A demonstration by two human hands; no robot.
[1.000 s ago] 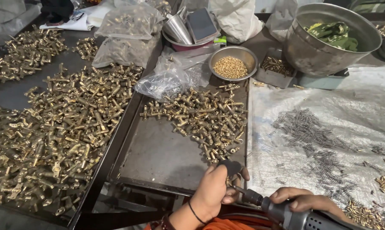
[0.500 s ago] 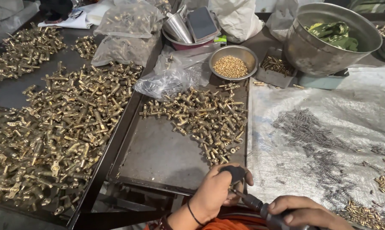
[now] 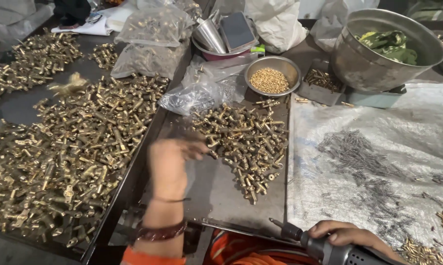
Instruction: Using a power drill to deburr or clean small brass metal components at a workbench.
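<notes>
The left hand [image 3: 170, 159] reaches out over the flat grey metal tray [image 3: 216, 196], blurred with motion, its fingers stretched toward the near-left edge of the small heap of brass T-shaped fittings [image 3: 246, 140]; whether the fingers hold a fitting I cannot tell, the blur hides it; a dark bangle and a thin band sit on the wrist. The fittings are short yellow-gold stubs with a cross arm, tumbled at all angles, some showing open round ends; the heap lies in the far-right part of the tray. The right hand [image 3: 346, 233] is at the near right edge, fingers wrapped around the dark grey barrel of a powered driver tool [image 3: 324, 248], whose tip points left toward the tray's near rim.

To the left lies a larger dark tray [image 3: 15, 105] covered with a much bigger spread of the same brass fittings [image 3: 74, 147]. To the right a white woven sack cloth [image 3: 378, 127] lies over the bench, carrying a scatter of thin grey steel pins [image 3: 358, 157]. Farther off stand a small steel bowl of tiny brass beads [image 3: 272, 73], clear plastic bags of parts [image 3: 155, 27], and a big dented steel pot with green cloth inside [image 3: 383, 49].
</notes>
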